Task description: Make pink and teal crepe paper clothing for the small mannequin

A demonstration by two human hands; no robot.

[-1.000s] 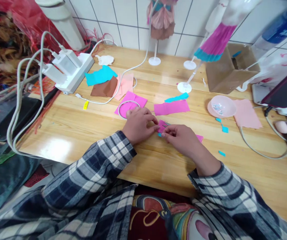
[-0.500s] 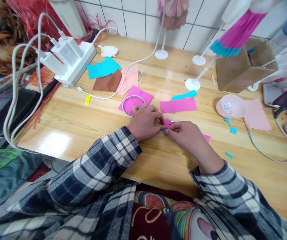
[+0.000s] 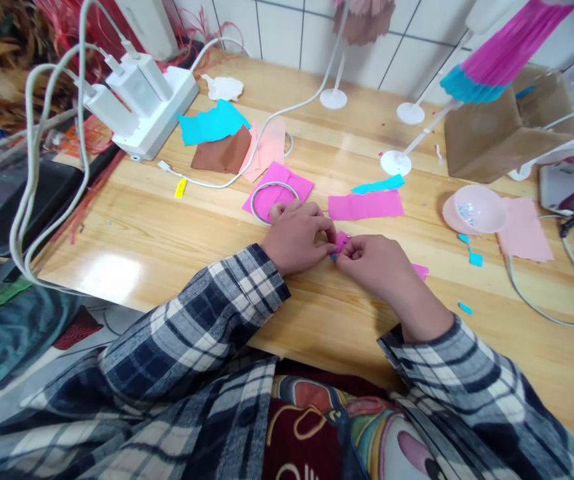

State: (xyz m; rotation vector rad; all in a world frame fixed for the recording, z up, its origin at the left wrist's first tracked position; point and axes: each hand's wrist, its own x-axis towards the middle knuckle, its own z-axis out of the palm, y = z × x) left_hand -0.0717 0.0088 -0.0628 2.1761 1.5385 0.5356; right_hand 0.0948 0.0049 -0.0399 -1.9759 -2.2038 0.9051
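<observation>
Over the middle of the wooden table, my left hand (image 3: 299, 237) and my right hand (image 3: 374, 263) meet with pinched fingertips. Between them is a small magenta paper piece (image 3: 342, 239) with a bit of blue at its lower edge; the fingers hide much of it. Just beyond the hands lie a magenta paper strip (image 3: 365, 205) and a narrow blue paper strip (image 3: 377, 185). A folded magenta sheet (image 3: 284, 187) with a looped white cable on it is beside my left fingers. Another magenta scrap (image 3: 421, 271) shows partly from behind my right wrist.
Left: a white power strip (image 3: 164, 117) with chargers, and blue (image 3: 214, 125) and brown (image 3: 221, 152) sheets crossed by a cable. Right: a pink bowl (image 3: 489, 220) of small clear pieces, blue scraps (image 3: 475, 259) and a cardboard box (image 3: 481, 143). White stands (image 3: 395, 163) stand at the back.
The whole view has shifted slightly, so the table things sit a little further right and higher. Both hands keep their pinch on the small magenta piece, with only slight finger movement.
</observation>
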